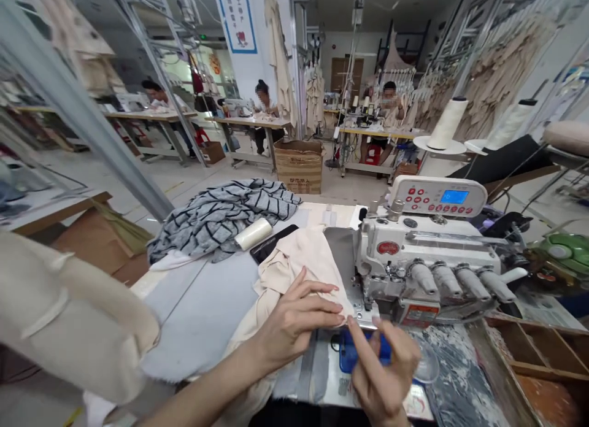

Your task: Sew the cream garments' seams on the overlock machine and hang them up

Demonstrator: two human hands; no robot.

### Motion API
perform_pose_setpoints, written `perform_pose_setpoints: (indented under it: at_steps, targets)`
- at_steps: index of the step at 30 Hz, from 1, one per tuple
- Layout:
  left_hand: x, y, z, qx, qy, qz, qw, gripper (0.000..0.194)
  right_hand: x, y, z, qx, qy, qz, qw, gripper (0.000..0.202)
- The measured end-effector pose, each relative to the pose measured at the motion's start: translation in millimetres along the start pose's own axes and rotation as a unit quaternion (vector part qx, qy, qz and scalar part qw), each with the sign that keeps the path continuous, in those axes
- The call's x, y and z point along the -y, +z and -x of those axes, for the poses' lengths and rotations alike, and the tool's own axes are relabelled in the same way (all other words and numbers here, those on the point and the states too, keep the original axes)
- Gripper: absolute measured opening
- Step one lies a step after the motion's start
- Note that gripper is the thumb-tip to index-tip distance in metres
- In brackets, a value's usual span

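A beige fabric piece [317, 255] lies on the sewing table, its corner beside the needle area of a white overlock sewing machine [432, 249]. Over the fabric, my left hand [299, 313] rests palm down with its fingers stretched towards that corner, touching it. My right hand [384, 369] is just in front of the machine's plate. Its index finger reaches the fabric's edge near my left fingertips, while the thumb stands apart and the other fingers are bent; slight blur softens it. Nothing shows between its fingers.
Behind the fabric are a black phone [271, 246], a cream thread spool [254, 234] and a striped grey garment [221, 215]. A blue object [350, 353] sits below the machine's plate. A wooden divided tray [529, 347] stands at right. Thread cones [448, 126] rise behind. Co-workers sit farther back.
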State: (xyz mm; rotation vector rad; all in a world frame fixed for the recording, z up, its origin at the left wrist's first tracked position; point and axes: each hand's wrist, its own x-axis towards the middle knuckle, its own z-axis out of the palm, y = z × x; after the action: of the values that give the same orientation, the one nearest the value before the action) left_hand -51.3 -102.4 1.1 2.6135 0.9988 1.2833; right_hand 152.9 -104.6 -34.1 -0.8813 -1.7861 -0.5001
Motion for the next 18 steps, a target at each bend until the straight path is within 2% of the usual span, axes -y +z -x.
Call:
perform_pose_setpoints:
  at_steps: [2, 4, 6, 8, 9, 10, 11, 13, 16, 18]
  targets:
    - [-12.4, -6.5, 8.8, 0.001, -0.007, -0.040, 0.999, 0.049, 3.1, 5.2, -4.5, 0.007, -0.008, -0.012, 1.000, 0.040]
    - [-26.3, -9.7, 30.4, -0.016, -0.039, -0.087, 0.995, 0.047, 3.0, 7.7, -4.2, 0.011, 0.001, -0.034, 0.999, 0.041]
    - [-36.0, -8.1, 62.5, -0.032, -0.108, -0.127, 0.986, 0.048, 2.2, 8.8, -0.9, 0.009, 0.023, -0.044, 0.999, 0.047]
    - [-38.1, -4.0, 94.9, -0.036, -0.185, -0.147, 0.971, 0.061, 2.7, 8.4, 2.4, -0.001, 0.038, -0.049, 0.998, 0.056]
    - [-36.8, -2.1, 107.7, -0.029, -0.219, -0.144, 0.965, 0.055, 3.7, 7.0, 3.6, -0.008, 0.044, -0.055, 0.997, 0.060]
    - [-34.7, -0.9, 117.3, -0.021, -0.248, -0.128, 0.960, 0.041, 5.1, 4.3, 4.7, -0.015, 0.051, -0.063, 0.997, 0.063]
    - [-32.4, -0.6, 123.2, -0.018, -0.272, -0.100, 0.957, 0.028, 6.9, 0.2, 5.9, -0.017, 0.059, -0.068, 0.996, 0.064]
    - [-29.3, -2.6, 125.6, -0.032, -0.315, -0.013, 0.949, 0.021, 11.6, -11.9, 10.6, -0.034, 0.088, -0.075, 0.993, 0.062]
    - [-29.9, -12.3, 117.4, -0.110, -0.378, 0.125, 0.911, 0.015, 20.0, -32.8, 25.7, -0.087, 0.157, -0.093, 0.979, 0.055]
    - [-31.1, -28.7, 114.8, -0.175, -0.407, 0.161, 0.882, 0.010, 25.4, -42.6, 38.8, -0.092, 0.188, -0.107, 0.972, 0.046]
